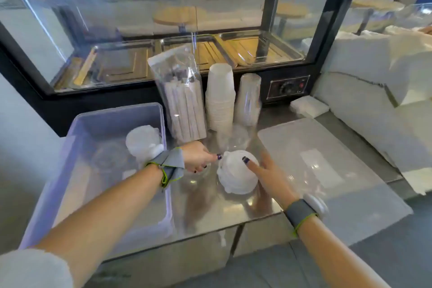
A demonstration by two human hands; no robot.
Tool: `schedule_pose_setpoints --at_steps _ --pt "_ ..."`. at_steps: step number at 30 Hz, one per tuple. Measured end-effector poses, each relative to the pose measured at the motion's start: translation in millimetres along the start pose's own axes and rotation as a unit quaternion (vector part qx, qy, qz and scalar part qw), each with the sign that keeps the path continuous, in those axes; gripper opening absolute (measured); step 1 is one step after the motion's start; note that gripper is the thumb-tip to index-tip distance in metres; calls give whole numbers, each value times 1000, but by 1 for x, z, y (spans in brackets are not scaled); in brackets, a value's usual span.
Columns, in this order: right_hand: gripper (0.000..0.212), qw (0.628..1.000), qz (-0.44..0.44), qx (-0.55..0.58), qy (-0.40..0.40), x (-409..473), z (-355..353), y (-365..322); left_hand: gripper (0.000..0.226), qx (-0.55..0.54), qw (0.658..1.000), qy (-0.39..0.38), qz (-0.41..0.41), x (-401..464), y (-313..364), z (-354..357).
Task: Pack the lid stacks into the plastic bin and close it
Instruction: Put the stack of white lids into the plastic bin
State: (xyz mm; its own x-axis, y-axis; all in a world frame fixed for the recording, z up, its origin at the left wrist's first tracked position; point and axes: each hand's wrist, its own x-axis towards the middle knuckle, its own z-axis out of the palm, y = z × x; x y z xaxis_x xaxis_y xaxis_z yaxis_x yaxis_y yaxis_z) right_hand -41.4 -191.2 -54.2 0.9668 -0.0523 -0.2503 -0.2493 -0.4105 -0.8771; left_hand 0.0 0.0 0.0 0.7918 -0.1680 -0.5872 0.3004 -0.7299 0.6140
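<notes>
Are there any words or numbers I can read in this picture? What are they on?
None can be read.
Control panel on the display case: a dial and a red button, with marks too small and blurred to read.
Straw bag: no print that shows.
White lid stack between the left hand and right hand: plain.
Bin and bin lid: no label that shows.

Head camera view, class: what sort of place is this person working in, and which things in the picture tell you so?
Probably a café or takeaway food counter. A glass display warmer with metal trays stands at the back of a steel counter, and stacked disposable cups sit beside a bag of wrapped straws.
</notes>
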Motion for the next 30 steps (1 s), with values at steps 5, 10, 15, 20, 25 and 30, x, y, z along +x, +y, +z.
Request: schedule_pose_setpoints --at_steps 5,10,15,20,25,30 --pt "67 998 32 47 -12 0 -4 3 41 -79 994 -40 -70 -7 4 14" --pt "69 993 74 90 -17 6 -3 2 48 -189 974 -52 -112 -7 12 33" --pt "54 992 82 88 -24 10 2 5 52 -308 943 -19 -123 3 18 50" --pt "62 976 135 170 -30 10 5 6 9 -371 914 2 -164 9 16 53" --pt "57 964 167 198 -61 7 4 4 18 -387 903 -25 -182 6 16 53" --pt "19 951 204 225 -65 5 -2 2 20 -373 910 13 -179 5 17 54"
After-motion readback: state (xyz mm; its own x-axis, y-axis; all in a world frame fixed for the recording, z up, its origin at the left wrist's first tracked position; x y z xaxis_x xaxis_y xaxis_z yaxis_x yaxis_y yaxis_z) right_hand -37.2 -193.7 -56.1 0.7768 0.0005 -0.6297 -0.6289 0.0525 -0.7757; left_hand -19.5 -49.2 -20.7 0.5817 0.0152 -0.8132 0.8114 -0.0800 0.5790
